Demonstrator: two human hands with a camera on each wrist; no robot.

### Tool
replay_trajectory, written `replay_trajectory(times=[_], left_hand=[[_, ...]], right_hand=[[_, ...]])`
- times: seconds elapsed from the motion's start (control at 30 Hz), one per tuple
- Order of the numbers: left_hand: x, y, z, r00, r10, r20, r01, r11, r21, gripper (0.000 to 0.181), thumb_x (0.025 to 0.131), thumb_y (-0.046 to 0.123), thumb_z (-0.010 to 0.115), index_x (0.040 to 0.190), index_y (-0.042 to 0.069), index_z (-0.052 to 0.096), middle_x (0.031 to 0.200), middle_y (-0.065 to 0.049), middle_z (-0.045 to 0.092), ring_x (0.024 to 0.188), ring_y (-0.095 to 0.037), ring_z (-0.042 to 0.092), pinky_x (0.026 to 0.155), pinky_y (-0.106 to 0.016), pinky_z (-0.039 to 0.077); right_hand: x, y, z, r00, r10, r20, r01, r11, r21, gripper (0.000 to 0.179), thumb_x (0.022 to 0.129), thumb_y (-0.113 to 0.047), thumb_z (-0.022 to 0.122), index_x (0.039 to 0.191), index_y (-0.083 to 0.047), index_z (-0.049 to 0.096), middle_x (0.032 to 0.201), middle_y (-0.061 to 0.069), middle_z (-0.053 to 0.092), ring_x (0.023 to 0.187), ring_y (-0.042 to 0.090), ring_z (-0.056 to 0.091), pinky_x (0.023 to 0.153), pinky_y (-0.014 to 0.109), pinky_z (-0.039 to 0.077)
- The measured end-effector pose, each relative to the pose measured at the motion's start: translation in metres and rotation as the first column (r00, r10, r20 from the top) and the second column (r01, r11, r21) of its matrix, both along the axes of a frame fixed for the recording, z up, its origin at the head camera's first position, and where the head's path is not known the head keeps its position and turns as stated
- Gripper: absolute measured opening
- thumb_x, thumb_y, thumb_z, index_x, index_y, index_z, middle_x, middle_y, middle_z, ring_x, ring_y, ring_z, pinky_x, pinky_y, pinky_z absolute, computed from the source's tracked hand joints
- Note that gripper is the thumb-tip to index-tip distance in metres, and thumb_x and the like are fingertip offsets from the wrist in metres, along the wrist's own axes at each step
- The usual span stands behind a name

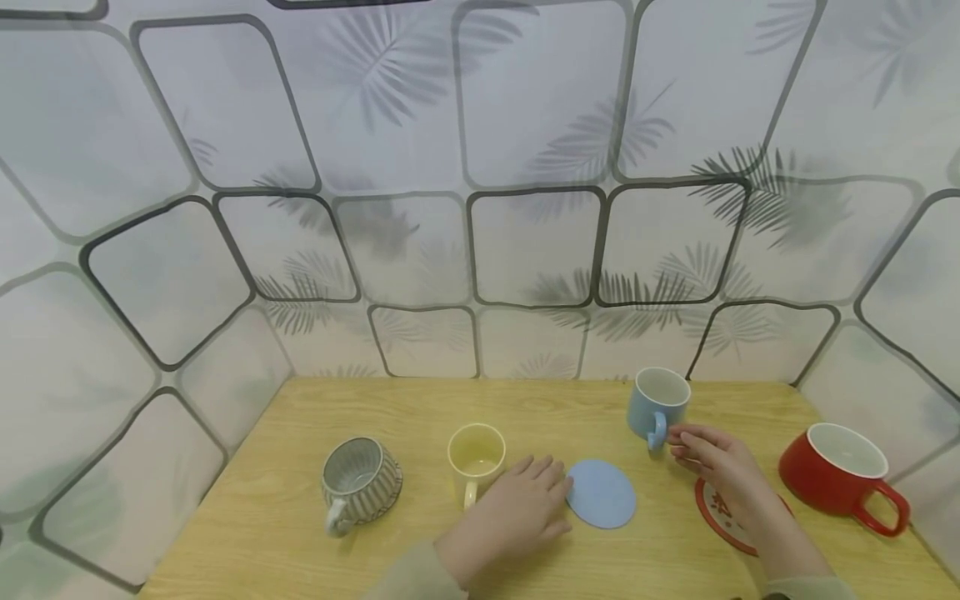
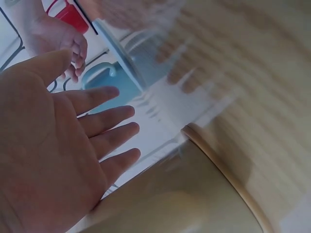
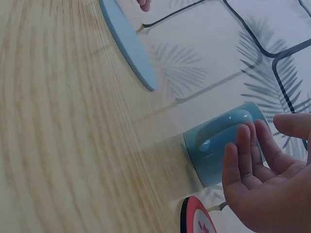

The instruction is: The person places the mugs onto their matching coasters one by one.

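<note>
Head view shows the left grip [image 1: 521, 504], fingers extended and holding nothing, with the yellow mug [image 1: 476, 454] at its left and the blue coaster [image 1: 602, 494] just right of it; a sideways sweep could bump either. Beneath the right grip [image 1: 716, 462], relaxed and pinching nothing, lies the red-rimmed coaster [image 1: 720, 515], which a dropped wrist might drag. Just past its fingertips stands the blue mug [image 1: 645, 408]; handle [image 1: 657, 432] contact is unclear, and a nudge could tip it.

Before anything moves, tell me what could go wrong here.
The right grip is at the handle of the blue mug but not closed round it, so a nudge might slide or tip it. The left grip is between the yellow mug and blue coaster in the head view; shifting sideways, it could bump either.
</note>
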State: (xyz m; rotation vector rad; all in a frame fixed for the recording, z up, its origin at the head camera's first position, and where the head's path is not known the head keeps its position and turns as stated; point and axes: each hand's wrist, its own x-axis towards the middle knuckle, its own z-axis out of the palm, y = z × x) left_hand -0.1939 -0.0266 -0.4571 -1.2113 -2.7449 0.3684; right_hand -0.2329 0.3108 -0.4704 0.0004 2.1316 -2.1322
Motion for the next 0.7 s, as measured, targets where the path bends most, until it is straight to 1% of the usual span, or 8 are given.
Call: replay_trajectory(times=[0.2, 0.27, 0.33, 0.43, 0.5, 0.6, 0.7], left_hand=[[-0.005, 0.005, -0.008, 1.0, 0.023, -0.006, -0.023, 1.0, -0.015, 0.063, 0.109, 0.059, 0.045, 0.155, 0.018, 0.053, 0.164, -0.002, 0.051, 0.152, -0.019, 0.049, 0.127, -0.038, 0.043], [-0.006, 0.007, -0.009, 1.0, 0.028, -0.008, -0.029, 0.999, -0.019, 0.064, 0.109, 0.059, 0.045, 0.156, 0.017, 0.053, 0.164, -0.002, 0.051, 0.153, -0.019, 0.049, 0.127, -0.037, 0.043], [-0.008, 0.008, -0.009, 0.999, 0.037, -0.003, -0.037, 0.999, -0.019, 0.064, 0.109, 0.059, 0.046, 0.156, 0.017, 0.053, 0.165, -0.002, 0.05, 0.153, -0.019, 0.048, 0.127, -0.037, 0.043], [-0.009, 0.01, -0.009, 0.998, 0.053, 0.015, -0.053, 0.998, -0.016, 0.066, 0.108, 0.059, 0.047, 0.157, 0.016, 0.052, 0.166, -0.003, 0.048, 0.154, -0.019, 0.047, 0.127, -0.037, 0.043], [-0.01, 0.012, -0.009, 0.997, 0.068, 0.03, -0.067, 0.998, -0.018, 0.067, 0.108, 0.06, 0.048, 0.158, 0.015, 0.051, 0.168, -0.004, 0.046, 0.155, -0.02, 0.045, 0.128, -0.037, 0.042], [-0.012, 0.014, -0.011, 0.995, 0.087, 0.042, -0.086, 0.996, -0.026, 0.069, 0.108, 0.061, 0.048, 0.159, 0.015, 0.049, 0.169, -0.005, 0.044, 0.157, -0.02, 0.043, 0.128, -0.037, 0.042], [-0.014, 0.017, -0.012, 0.995, 0.097, 0.038, -0.095, 0.995, -0.034, 0.069, 0.108, 0.061, 0.046, 0.159, 0.015, 0.048, 0.169, -0.004, 0.044, 0.157, -0.02, 0.043, 0.128, -0.036, 0.042]], right_hand=[[-0.003, 0.001, -0.003, 0.999, -0.005, 0.037, 0.005, 1.0, -0.013, 0.028, 0.111, -0.01, 0.054, 0.103, -0.025, 0.076, 0.097, -0.015, 0.078, 0.091, 0.001, 0.073, 0.085, 0.015, 0.062], [-0.004, 0.001, -0.003, 0.998, -0.01, 0.055, 0.01, 1.0, 0.001, 0.023, 0.111, -0.012, 0.054, 0.108, -0.021, 0.075, 0.096, -0.016, 0.078, 0.092, 0.001, 0.073, 0.085, 0.015, 0.062], [-0.006, 0.001, -0.004, 0.998, -0.013, 0.065, 0.011, 0.999, 0.036, 0.02, 0.111, -0.014, 0.054, 0.116, -0.015, 0.074, 0.097, -0.018, 0.077, 0.093, 0.0, 0.072, 0.086, 0.014, 0.062], [-0.009, 0.001, -0.004, 0.997, -0.017, 0.074, 0.011, 0.996, 0.088, 0.026, 0.112, -0.017, 0.055, 0.129, -0.003, 0.068, 0.097, -0.02, 0.076, 0.094, -0.001, 0.071, 0.087, 0.014, 0.061], [-0.01, 0.001, -0.004, 0.997, -0.02, 0.078, 0.011, 0.993, 0.113, 0.032, 0.112, -0.018, 0.055, 0.134, 0.003, 0.064, 0.097, -0.021, 0.075, 0.094, -0.002, 0.071, 0.088, 0.014, 0.061], [-0.012, 0.001, -0.005, 0.996, -0.023, 0.086, 0.012, 0.991, 0.132, 0.037, 0.112, -0.02, 0.055, 0.137, 0.007, 0.062, 0.097, -0.021, 0.075, 0.094, -0.003, 0.071, 0.087, 0.013, 0.061], [-0.013, 0.001, -0.005, 0.996, -0.021, 0.084, 0.009, 0.989, 0.144, 0.041, 0.112, -0.022, 0.056, 0.139, 0.008, 0.06, 0.098, -0.022, 0.074, 0.094, -0.003, 0.07, 0.088, 0.014, 0.061]])
